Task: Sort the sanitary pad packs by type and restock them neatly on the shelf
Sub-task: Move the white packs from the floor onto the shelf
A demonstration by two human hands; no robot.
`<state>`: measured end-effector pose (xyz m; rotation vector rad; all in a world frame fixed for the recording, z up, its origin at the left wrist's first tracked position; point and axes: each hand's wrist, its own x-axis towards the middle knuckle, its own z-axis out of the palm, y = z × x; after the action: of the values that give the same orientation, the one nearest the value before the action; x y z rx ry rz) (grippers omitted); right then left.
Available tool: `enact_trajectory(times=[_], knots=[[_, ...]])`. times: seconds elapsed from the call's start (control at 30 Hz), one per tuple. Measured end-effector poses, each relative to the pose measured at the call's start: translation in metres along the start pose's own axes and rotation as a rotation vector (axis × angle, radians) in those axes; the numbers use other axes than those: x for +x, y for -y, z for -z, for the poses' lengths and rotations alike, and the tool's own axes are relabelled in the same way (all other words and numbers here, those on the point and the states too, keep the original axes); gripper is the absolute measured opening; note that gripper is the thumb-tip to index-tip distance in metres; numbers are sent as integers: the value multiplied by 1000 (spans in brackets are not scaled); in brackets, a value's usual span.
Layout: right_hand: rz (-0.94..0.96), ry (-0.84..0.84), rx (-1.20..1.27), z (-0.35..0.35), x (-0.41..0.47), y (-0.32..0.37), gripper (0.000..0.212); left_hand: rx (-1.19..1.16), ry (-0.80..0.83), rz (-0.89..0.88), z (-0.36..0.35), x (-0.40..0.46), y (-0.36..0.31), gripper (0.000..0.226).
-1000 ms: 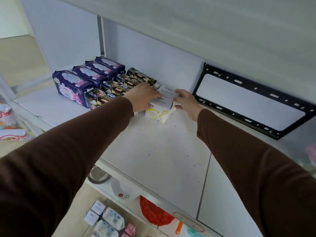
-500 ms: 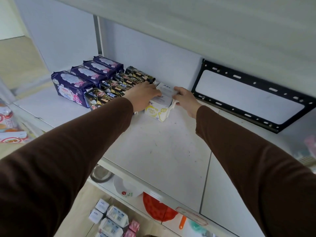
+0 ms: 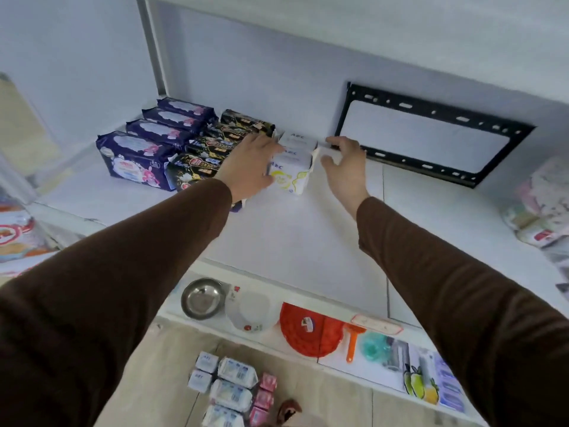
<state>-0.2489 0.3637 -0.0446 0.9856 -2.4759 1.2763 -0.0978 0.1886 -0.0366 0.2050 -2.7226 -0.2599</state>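
Head view: left hand (image 3: 246,164) touches soft white pack (image 3: 291,171); right hand (image 3: 345,167) fingers released.

one head-worn wide-angle view looks forward and down, close over the shelf (image 3: 292,241) toward its back wall.

Left hand (image 3: 246,167) hides perhaps another pack; floor packs (image 3: 229,392) cut off.

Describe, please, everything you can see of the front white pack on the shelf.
The front white pack looks like soft plastic wrap, white with a yellow drawing and blue letters on its face. It stands on the shelf, right of the black packs, with another white pack behind. The left hand touches its left side; the right hand is apart.
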Motion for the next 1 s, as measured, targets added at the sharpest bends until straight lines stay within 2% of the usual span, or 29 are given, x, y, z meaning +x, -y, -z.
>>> enact_trajectory(times=[0.23, 0.47, 0.73, 0.87, 1.0], knots=[[6, -163, -76, -1, -121, 50, 34, -110, -112, -168, 13, -91, 1, 51], [-29, -181, -151, -17, -237, 89, 34, -189, -36, -259, 5, -193, -1, 45], [-78, -148, -75, -25, -324, 106, 29, -184, 36, -211, -14, -285, -8, 43], [-112, -70, -53, -38, -373, 100, 27, -242, 41, -156, -28, -331, -10, 42], [-204, 24, -25, -56, -431, 93, 25, -261, 122, -109, -48, -381, -2, 44]])
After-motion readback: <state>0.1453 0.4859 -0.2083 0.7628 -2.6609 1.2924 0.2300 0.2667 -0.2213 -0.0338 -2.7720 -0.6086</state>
